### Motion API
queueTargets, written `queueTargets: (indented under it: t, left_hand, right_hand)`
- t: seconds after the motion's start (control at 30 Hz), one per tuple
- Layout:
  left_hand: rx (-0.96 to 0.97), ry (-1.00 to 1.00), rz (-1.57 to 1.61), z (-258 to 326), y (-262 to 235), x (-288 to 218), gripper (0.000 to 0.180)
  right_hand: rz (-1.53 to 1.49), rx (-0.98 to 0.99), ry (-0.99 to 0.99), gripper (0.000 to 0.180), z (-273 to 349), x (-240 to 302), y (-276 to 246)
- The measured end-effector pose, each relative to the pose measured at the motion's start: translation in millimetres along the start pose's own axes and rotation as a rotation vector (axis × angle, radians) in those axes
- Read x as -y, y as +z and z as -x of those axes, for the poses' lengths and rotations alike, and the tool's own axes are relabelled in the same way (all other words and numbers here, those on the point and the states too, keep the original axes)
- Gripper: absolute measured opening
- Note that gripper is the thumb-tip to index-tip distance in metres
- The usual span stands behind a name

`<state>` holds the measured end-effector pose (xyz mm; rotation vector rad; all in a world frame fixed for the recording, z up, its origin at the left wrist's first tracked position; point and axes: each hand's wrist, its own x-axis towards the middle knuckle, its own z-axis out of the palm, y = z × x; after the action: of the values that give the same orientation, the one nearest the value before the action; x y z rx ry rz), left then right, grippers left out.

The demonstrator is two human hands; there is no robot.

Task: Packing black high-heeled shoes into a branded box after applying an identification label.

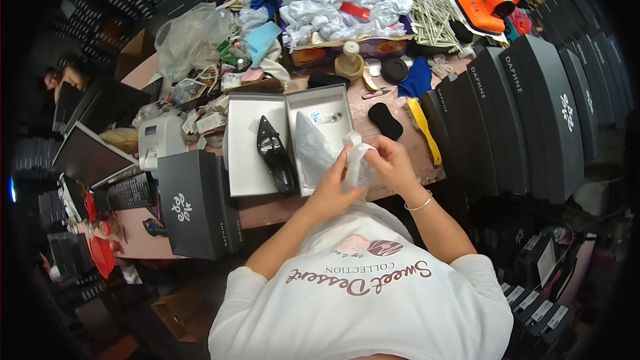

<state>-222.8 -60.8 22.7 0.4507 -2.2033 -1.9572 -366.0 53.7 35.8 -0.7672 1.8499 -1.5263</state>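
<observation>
Close in front of me, both hands grip a thin, whitish translucent bag (361, 172), bunched at its top. My left hand (335, 190) is closed on its left side, and my right hand (393, 165) pinches its upper edge. What the bag contains, if anything, cannot be made out. Just left of my hands lies an open shoe box in two grey-white halves. A black pointed shoe (272, 150) with a strap lies in the left half (243, 170). The right half (339, 101) holds a pale wrapped item (313, 143) and a small clear packet.
Dark shoe boxes (537, 117) stand in a row at right, with another box (190, 207) at left. A tray of crumpled white wrapping (333, 0) is at the back. A yellow-handled tool (425, 133) and black insole-shaped pad (385, 121) lie right. A white printer (161, 140) sits left.
</observation>
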Motion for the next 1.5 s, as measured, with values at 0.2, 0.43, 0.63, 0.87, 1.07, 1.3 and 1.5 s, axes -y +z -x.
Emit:
queueTargets:
  t: [0.2,0.43,0.63,0.87,1.07,1.3,1.5]
  left_hand:
    - [-0.341,0.030,-0.377,23.8,-84.6,38.0,0.038]
    - [-0.700,0.147,-0.433,89.9,-57.7,-43.2,0.071]
    - [-0.935,0.045,-0.452,118.0,-47.2,-16.1,0.081]
    - [-1.629,-0.012,0.424,209.7,-97.0,53.1,0.029]
    - [-1.399,-0.012,-0.236,253.4,-164.1,10.9,0.029]
    - [-0.918,-0.125,-0.793,211.3,-167.8,5.1,0.019]
    - [-0.919,-0.135,-0.397,196.6,-149.8,-5.5,0.026]
  right_hand:
    - [0.015,0.220,0.043,0.018,-46.6,35.8,16.9]
    - [-0.631,0.482,0.372,0.023,-50.9,41.1,118.3]
    - [-0.465,0.698,0.427,0.024,-27.4,59.1,175.9]
    - [0.303,0.523,-0.391,0.019,-34.4,19.1,169.9]
    - [1.105,0.508,-0.488,0.051,-32.4,-48.4,186.8]
    - [0.330,0.502,-0.052,0.034,-44.4,-47.6,176.5]
    - [-1.319,0.487,0.690,0.052,16.4,-8.1,112.3]
